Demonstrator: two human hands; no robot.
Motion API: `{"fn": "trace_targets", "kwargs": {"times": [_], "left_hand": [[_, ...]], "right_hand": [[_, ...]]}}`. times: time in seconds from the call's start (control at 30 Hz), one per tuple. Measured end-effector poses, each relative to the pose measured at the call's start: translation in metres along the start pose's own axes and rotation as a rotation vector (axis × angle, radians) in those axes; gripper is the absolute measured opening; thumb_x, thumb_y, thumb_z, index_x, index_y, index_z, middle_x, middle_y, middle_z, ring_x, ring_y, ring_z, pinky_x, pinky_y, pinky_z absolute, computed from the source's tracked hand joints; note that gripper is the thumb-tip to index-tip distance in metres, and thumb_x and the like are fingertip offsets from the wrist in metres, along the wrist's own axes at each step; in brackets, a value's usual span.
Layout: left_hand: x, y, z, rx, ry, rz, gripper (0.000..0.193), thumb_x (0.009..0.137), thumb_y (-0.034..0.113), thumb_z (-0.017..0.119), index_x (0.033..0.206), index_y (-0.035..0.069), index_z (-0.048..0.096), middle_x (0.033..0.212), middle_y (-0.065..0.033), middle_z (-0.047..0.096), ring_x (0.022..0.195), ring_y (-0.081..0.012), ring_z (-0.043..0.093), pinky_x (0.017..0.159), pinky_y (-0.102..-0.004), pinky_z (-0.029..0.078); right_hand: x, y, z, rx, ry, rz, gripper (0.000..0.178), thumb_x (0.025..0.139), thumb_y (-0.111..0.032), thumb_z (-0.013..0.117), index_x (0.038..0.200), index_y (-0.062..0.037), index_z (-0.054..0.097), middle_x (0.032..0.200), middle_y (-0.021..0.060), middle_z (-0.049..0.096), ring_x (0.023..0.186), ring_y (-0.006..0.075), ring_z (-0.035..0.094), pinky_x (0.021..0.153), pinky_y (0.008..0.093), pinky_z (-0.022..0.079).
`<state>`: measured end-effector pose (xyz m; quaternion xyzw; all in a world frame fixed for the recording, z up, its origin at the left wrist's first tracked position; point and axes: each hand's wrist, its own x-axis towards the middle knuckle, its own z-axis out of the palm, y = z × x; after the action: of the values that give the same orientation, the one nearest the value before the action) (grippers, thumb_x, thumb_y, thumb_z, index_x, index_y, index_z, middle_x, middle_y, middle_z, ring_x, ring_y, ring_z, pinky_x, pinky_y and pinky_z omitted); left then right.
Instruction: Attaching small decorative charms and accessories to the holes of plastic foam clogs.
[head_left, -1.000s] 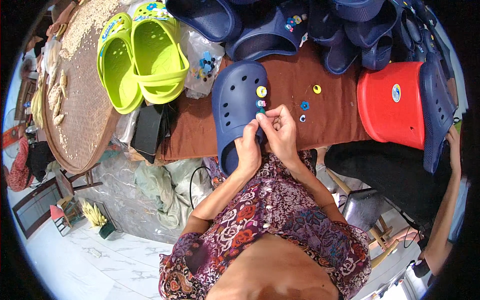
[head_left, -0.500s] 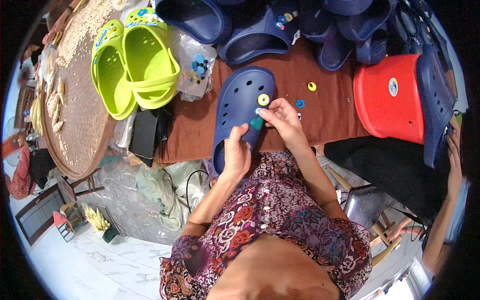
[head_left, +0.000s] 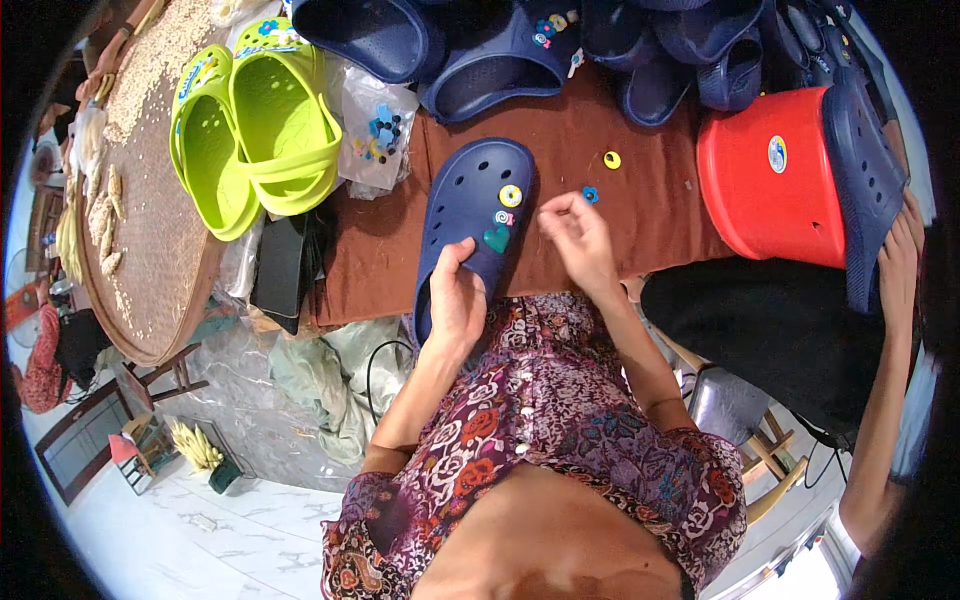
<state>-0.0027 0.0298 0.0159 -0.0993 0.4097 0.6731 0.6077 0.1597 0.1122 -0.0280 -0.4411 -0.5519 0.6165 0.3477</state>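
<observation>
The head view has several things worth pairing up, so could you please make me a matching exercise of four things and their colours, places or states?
Column one:
1. Left hand
2. Right hand
3. Heart charm
4. Pair of clogs

Column two:
A. Lime green
B. Just right of the navy clog, not touching it
C. Teal, on the navy clog
D. Gripping the navy clog

Right pairs: 1-D, 2-B, 3-C, 4-A.
</observation>
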Motion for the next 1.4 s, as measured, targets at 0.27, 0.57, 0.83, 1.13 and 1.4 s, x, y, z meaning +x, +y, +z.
{"fn": "trace_targets", "kwargs": {"times": [0.27, 0.57, 0.83, 1.13, 1.4], "left_hand": [[0.006, -0.013, -0.019, 0.016, 0.031, -0.032, 0.029, 0.091, 0.016, 0.06, 0.115, 0.0, 0.059, 0.117, -0.008, 0.067, 0.11, -0.0217, 0.063, 0.103, -0.0357, 0.045], [0.003, -0.009, -0.02, 0.031, 0.021, -0.053, 0.032, 0.091, 0.015, 0.059, 0.119, -0.001, 0.057, 0.12, -0.0102, 0.065, 0.112, -0.0221, 0.062, 0.104, -0.0369, 0.045], [0.011, -0.006, -0.013, -0.063, -0.041, -0.063, 0.037, 0.089, 0.014, 0.062, 0.12, -0.003, 0.056, 0.122, -0.0121, 0.064, 0.115, -0.0236, 0.06, 0.107, -0.0379, 0.043], [0.017, -0.006, -0.016, -0.087, -0.046, -0.072, 0.039, 0.086, 0.008, 0.061, 0.122, -0.006, 0.056, 0.121, -0.0138, 0.065, 0.11, -0.0254, 0.063, 0.104, -0.0386, 0.046], [0.018, -0.008, -0.015, -0.049, -0.002, -0.074, 0.043, 0.086, 0.008, 0.056, 0.126, -0.007, 0.053, 0.125, -0.0174, 0.063, 0.115, -0.0281, 0.062, 0.105, -0.0419, 0.046]], "right_hand": [[-0.004, -0.007, -0.058, -0.687, 0.142, -0.169, 0.009, 0.093, -0.004, 0.063, 0.101, -0.0021, 0.063, 0.093, 0.0106, 0.062, 0.078, 0.0209, 0.067, 0.07, 0.0321, 0.052], [-0.011, -0.005, -0.051, -0.733, 0.168, -0.183, 0.011, 0.09, -0.006, 0.064, 0.101, -0.0034, 0.065, 0.092, 0.013, 0.063, 0.079, 0.0288, 0.066, 0.071, 0.0387, 0.051], [-0.008, -0.006, -0.046, -0.82, 0.077, -0.22, 0.011, 0.088, -0.007, 0.069, 0.097, -0.0021, 0.064, 0.089, 0.0125, 0.062, 0.081, 0.0282, 0.065, 0.071, 0.039, 0.051], [0.037, -0.026, -0.003, -0.581, 0.122, -0.437, 0.012, 0.086, -0.007, 0.072, 0.096, -0.0028, 0.067, 0.093, 0.0102, 0.066, 0.083, 0.0246, 0.067, 0.07, 0.0343, 0.052], [0.05, -0.025, 0.001, -0.685, -0.004, -0.611, 0.013, 0.086, -0.014, 0.072, 0.096, -0.0062, 0.072, 0.093, 0.0069, 0.069, 0.089, 0.0265, 0.065, 0.08, 0.037, 0.05]]}}
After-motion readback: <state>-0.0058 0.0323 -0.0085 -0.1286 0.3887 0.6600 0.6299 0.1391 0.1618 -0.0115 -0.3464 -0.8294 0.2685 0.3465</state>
